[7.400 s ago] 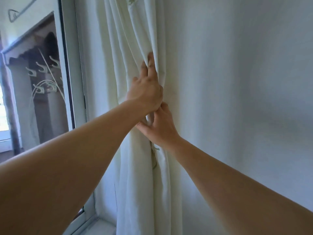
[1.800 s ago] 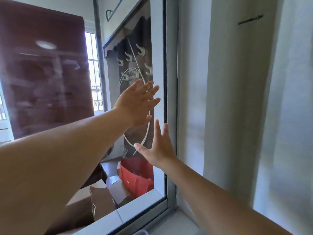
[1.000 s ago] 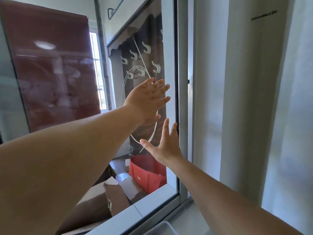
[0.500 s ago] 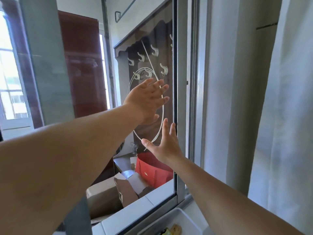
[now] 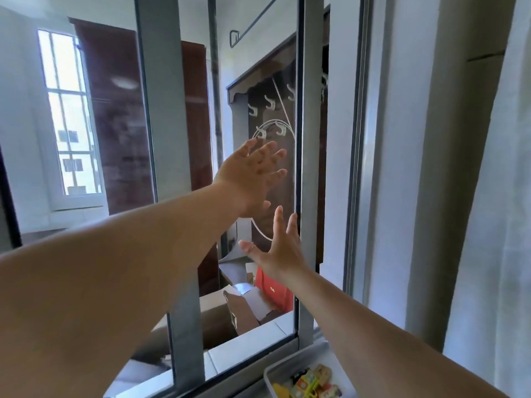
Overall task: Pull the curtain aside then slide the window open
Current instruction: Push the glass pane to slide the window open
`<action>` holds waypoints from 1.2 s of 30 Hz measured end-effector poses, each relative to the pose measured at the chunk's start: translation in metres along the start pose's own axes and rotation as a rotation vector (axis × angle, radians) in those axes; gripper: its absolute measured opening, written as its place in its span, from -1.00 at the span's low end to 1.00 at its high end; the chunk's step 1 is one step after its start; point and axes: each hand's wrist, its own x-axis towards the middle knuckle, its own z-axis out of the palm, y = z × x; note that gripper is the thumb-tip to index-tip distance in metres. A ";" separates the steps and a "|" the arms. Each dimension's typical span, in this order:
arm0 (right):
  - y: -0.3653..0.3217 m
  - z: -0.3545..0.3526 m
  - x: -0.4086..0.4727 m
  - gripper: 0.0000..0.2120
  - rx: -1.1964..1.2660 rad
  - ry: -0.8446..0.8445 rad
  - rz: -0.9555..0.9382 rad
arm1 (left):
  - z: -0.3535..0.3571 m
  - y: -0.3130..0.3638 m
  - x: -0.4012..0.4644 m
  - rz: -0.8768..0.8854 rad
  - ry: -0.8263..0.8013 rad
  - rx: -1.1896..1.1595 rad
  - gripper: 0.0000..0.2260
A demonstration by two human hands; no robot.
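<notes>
At far left, through the glass, a barred outer window point(image 5: 69, 110) let in daylight beside a dark red-brown door point(image 5: 117, 116). Next came a grey upright frame bar point(image 5: 165, 110) of the window. The left hand point(image 5: 253, 179) lay flat against the sliding window pane point(image 5: 270, 282), fingers spread, its grip fully open and holding nothing. Just below and to its right, the right hand point(image 5: 283, 248) was pressed palm-first on the same glass, fingers splayed, fingertips point(image 5: 293, 221) beside the pane's grey right stile point(image 5: 309, 168), its grip likewise open and empty. Behind the glass hung a board of white hooks point(image 5: 270, 101); lower down sat a red bag point(image 5: 273, 288) and cardboard boxes point(image 5: 235, 311). A narrow gap showed between the stile and the outer frame point(image 5: 355, 168). Near the bottom edge a white tray point(image 5: 287, 366) held colourful toys point(image 5: 310, 382). At far right the curtain point(image 5: 488, 196) hung bunched, clear of the glass.
</notes>
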 end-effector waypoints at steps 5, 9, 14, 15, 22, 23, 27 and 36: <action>-0.011 0.015 -0.013 0.03 0.012 -0.021 -0.041 | 0.003 -0.006 -0.027 -0.047 -0.029 -0.009 -0.32; -0.026 0.025 -0.026 0.04 0.046 -0.064 -0.056 | 0.004 -0.015 -0.049 -0.060 -0.039 0.001 -0.29; -0.052 0.041 -0.041 0.05 0.042 -0.051 -0.046 | 0.005 -0.033 -0.079 -0.066 -0.042 -0.017 -0.30; -0.059 0.046 -0.044 0.05 0.033 -0.042 -0.041 | 0.007 -0.037 -0.085 -0.065 -0.038 -0.016 -0.29; -0.104 0.068 -0.072 0.04 0.042 -0.037 0.001 | 0.006 -0.065 -0.130 -0.050 -0.048 -0.011 -0.30; -0.109 0.070 -0.076 0.03 0.051 -0.050 0.004 | 0.006 -0.069 -0.136 -0.050 -0.054 -0.008 -0.30; -0.132 0.076 -0.089 0.04 0.074 -0.109 -0.005 | 0.004 -0.087 -0.162 -0.037 -0.086 0.001 -0.30; -0.159 0.085 -0.104 0.04 0.077 -0.154 -0.011 | -0.005 -0.103 -0.191 -0.051 -0.170 0.009 -0.30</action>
